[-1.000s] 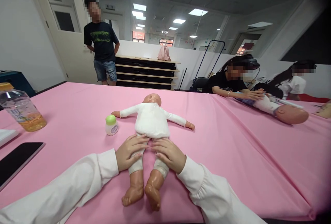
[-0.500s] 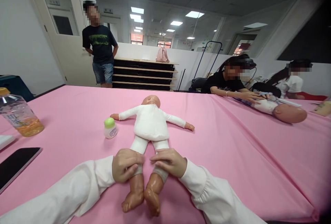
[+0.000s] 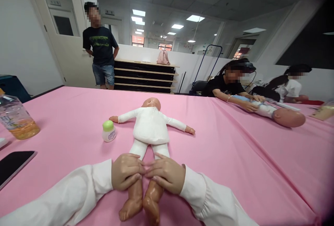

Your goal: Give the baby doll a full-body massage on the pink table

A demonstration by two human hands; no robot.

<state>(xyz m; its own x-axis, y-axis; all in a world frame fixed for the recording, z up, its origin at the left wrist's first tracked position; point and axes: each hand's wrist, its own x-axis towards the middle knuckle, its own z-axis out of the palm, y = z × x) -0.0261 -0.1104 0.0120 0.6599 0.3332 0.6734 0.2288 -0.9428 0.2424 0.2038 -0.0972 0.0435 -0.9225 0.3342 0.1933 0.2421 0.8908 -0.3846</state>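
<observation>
A baby doll (image 3: 151, 125) in a white top and white leggings lies on the pink tablecloth, head away from me and bare feet toward me. My left hand (image 3: 127, 171) is curled over the lower leg on the left, thumb on the near side. Over the other lower leg, my right hand (image 3: 167, 173) is wrapped in the same way. The fingertips of both hands come close together between the legs; whether they touch is unclear. Beneath my hands, the leggings' cuffs are hidden. A small jar with a green lid (image 3: 109, 131) stands beside the doll's arm on the left.
On the left are a bottle of amber drink (image 3: 19, 119) and a phone (image 3: 15, 165). Across the table to the right, a person (image 3: 229, 83) handles another doll (image 3: 288, 117). Another person sits at far right; someone stands near the door. Fabric folds cross the tablecloth (image 3: 245, 170).
My hands have slid slightly down the doll's legs toward the feet and covered the cuffs. My right hand has shifted a little left. The person across has changed hand position on the other doll.
</observation>
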